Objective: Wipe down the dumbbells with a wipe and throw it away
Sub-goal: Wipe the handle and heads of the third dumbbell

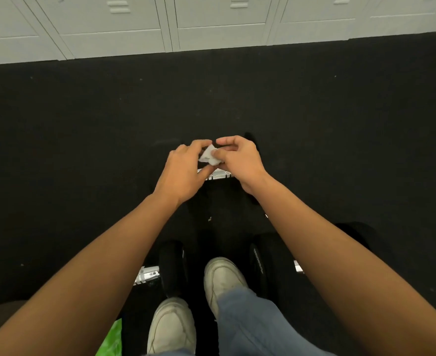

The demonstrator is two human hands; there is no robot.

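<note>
Both hands pinch the wipe (210, 155): left hand (183, 170) and right hand (240, 160) each hold it at the fingertips, crumpled, above the knurled handle of the far dumbbell (218, 174) on the black floor (83, 150). Risk, as I judge it: the wad is small and bunched, so it could slip from the pinch or wipe with little contact area unless opened out. That dumbbell's long axis runs left-right across the view, ends hidden under the hands; the near dumbbell (173, 268) lies likewise by the shoes (222, 278).
</note>
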